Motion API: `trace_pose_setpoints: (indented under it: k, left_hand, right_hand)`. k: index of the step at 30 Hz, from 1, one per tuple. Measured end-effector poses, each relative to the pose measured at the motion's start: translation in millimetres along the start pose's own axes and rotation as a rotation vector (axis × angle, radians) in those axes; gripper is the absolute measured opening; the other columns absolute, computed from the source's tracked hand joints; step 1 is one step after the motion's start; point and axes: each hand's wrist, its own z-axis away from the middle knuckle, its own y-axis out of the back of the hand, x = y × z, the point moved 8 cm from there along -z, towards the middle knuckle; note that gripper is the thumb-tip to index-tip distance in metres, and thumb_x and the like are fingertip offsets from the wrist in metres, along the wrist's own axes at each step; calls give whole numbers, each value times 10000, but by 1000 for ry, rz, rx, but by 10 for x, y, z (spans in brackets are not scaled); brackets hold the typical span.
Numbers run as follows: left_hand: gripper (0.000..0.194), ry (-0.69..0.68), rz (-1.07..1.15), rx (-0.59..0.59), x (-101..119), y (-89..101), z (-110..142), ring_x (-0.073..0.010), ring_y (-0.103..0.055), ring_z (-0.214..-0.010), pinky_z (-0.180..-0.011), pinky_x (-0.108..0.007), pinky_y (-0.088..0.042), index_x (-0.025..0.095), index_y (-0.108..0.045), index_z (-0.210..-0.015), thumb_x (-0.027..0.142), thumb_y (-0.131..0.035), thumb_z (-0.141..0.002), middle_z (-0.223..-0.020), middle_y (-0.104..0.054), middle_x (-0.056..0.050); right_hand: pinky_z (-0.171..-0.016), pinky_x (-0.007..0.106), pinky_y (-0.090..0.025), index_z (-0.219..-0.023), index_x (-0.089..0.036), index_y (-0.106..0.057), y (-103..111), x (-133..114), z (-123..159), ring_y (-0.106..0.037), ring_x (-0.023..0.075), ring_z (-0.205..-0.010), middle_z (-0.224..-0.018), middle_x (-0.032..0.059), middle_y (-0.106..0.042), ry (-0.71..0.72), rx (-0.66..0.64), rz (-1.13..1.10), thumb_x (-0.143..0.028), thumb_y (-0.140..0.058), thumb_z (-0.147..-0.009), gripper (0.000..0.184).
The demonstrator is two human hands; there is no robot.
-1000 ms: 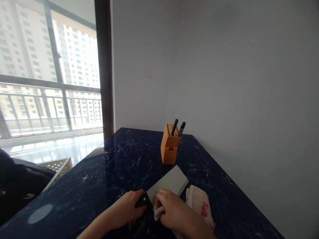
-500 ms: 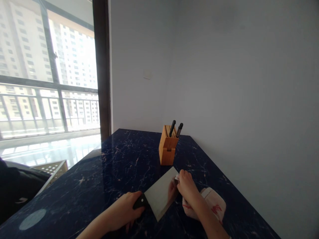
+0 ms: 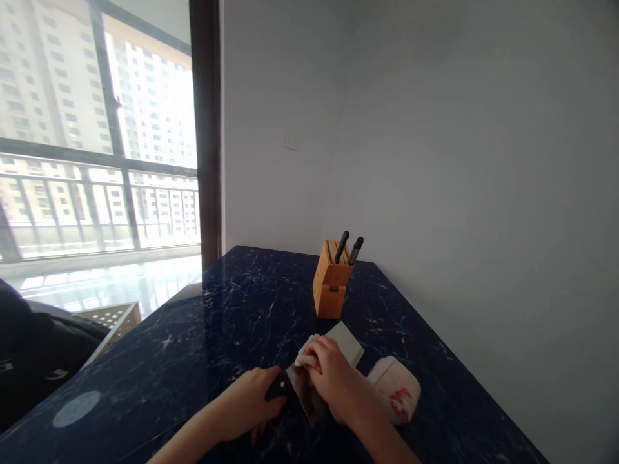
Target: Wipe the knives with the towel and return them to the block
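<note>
Dark table (image 3: pixel 264 309), cleaver (image 3: pixel 344 340) beneath right hand (image 3: pixel 329 370) pinching cloth (image 3: pixel 305 351), left hand (image 3: pixel 258 394) gripping handle (image 3: pixel 279 386)

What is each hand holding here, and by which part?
The left hand grips the cleaver by its black handle. The right hand holds a bunched pale cloth; by which part cannot be told.

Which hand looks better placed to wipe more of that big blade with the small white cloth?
Probably the right hand: it holds the white cloth over the cleaver blade. The left hand is closed around the black handle, so it seems better placed to steady the cleaver.
</note>
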Motion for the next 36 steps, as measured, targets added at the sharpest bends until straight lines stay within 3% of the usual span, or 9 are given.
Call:
trace_pose_setpoints:
  k: [2, 5, 11, 16, 20, 23, 25, 31, 36]
  left_hand:
    - [235, -12, 12, -7, 9, -7, 0, -235, -623, -850, -718, -284, -439, 210, -590, -907, 316, -456, -746, -838, -676, -39]
    - [251, -49, 30, -21, 33, -18, 0, -224, -629, -828, -712, -277, -441, 216, -583, -943, 296, -452, -744, -852, -678, -30]
    - [195, -42, -44, 27, -8, -6, -8, -212, -637, -774, -643, -253, -444, 197, -585, -839, 304, -453, -743, -832, -675, -46]
    - [191, -52, 21, 10, -21, -45, -22, -187, -655, -666, -531, -218, -441, 194, -553, -847, 300, -421, -759, -770, -670, -31]
    - [204, -21, 114, -93, -54, -137, -24, -162, -624, -465, -364, -189, -368, 190, -526, -847, 319, -383, -778, -657, -646, -8]
    - [214, -24, 116, -76, -50, -111, -18, -148, -607, -443, -382, -193, -374, 189, -538, -855, 339, -408, -773, -672, -651, -13]
    - [224, -30, 113, -65, -37, -84, -10, -146, -608, -461, -413, -200, -389, 190, -548, -865, 350, -422, -772, -694, -658, -17]
    - [223, -83, 77, 37, 28, 23, 9, -206, -645, -705, -561, -236, -431, 204, -603, -846, 355, -468, -751, -765, -675, -40]
    - [232, -64, 118, 17, 16, -6, 4, -189, -644, -617, -516, -229, -423, 207, -607, -862, 354, -464, -755, -755, -680, -36]
  right_hand:
    - [-820, 254, -391, -826, -213, -536, -87, -198, 35, -494, 149, -914, -922, 14, -527, 41, -21, -32, -72, -432, -749, 191]
    - [-828, 264, -385, -843, -208, -531, -149, -296, 66, -483, 158, -929, -936, 23, -529, 55, -18, -28, -64, -418, -750, 205]
    - [-784, 243, -388, -756, -196, -505, -180, -179, 112, -496, 156, -868, -868, 33, -533, 5, -56, 6, -46, -419, -698, 182]
    - [-797, 227, -364, -774, -197, -503, -183, -212, 102, -481, 143, -887, -879, 19, -528, 31, -39, 17, -38, -412, -655, 218]
    - [-726, 227, -374, -727, -190, -501, -196, -184, 165, -489, 151, -826, -808, 19, -528, 13, -167, 84, -63, -439, -601, 190]
    - [-664, 228, -375, -703, -194, -508, -182, -74, 187, -499, 150, -774, -773, 12, -531, -7, -245, 120, -95, -463, -602, 148]
    - [-662, 233, -377, -691, -193, -508, -112, 66, 118, -503, 154, -775, -768, 16, -535, -46, -189, 149, -93, -462, -614, 134]
    - [-810, 274, -384, -871, -171, -547, 244, 540, -191, -508, 183, -895, -909, 72, -565, -173, 197, 195, -95, -381, -771, 208]
    - [-826, 297, -370, -1005, -181, -526, 307, 751, -199, -498, 206, -940, -989, 79, -562, -228, 173, 388, -65, -346, -794, 301]
